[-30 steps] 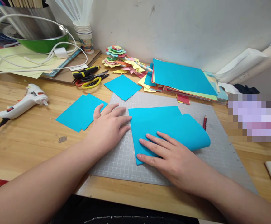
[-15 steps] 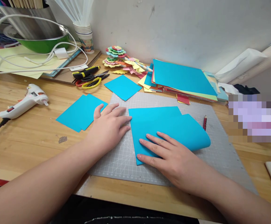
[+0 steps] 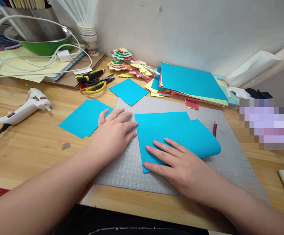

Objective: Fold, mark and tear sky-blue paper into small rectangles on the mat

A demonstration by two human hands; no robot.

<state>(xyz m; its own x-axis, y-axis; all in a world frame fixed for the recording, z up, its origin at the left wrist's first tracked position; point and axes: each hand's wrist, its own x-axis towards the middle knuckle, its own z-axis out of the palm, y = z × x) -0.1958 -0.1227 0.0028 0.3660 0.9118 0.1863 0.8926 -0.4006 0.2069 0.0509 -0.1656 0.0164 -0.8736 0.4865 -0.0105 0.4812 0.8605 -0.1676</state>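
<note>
A large blue paper sheet lies on the grey cutting mat, its right part curled over toward the left without a flat crease. My right hand presses on the curled part near the sheet's lower left corner, fingers spread. At the sheet's left edge is my left hand, fingers apart, with a fingertip touching the edge. Blue paper pieces overlap on the wood left of that hand, partly behind its fingers. Another blue square lies at the mat's far edge.
A stack of coloured paper is at the back, with paper flowers beside it. Scissors, a yellow-black cutter and a glue gun lie left. A pencil rests on the mat's right side.
</note>
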